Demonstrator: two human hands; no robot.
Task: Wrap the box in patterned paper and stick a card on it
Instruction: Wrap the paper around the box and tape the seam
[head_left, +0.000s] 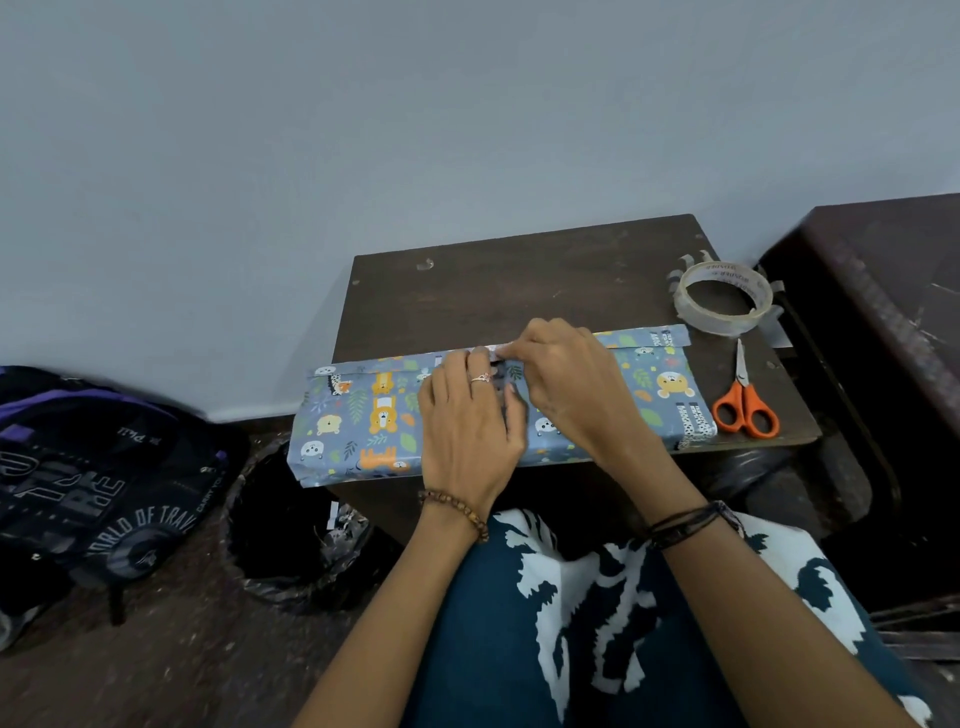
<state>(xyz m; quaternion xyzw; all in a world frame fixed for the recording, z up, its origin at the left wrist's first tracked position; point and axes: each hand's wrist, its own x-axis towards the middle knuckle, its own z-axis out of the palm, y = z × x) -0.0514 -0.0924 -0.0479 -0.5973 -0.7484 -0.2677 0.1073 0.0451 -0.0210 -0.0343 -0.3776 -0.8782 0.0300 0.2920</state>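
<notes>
The long box wrapped in blue-grey animal-print paper (363, 415) lies across your dark wooden desk (519, 275). Your left hand (470, 426) lies flat on its top near the far seam; your right hand (566, 379) pinches a small tape piece there. You're likely sealing the seam; next, press it flat. Right of the box sit the clear tape roll (724, 296) and orange-handled scissors (744, 402).

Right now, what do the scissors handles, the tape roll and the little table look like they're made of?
Scissors: orange handles look like smooth moulded plastic; the pale, shiny blades look like metal.
Tape roll: clear glossy film, likely plastic, wound on a pale printed core, probably cardboard.
Table: dark brown with streaky grain and scuffs, so wood or wood laminate with a dull, worn finish.
</notes>
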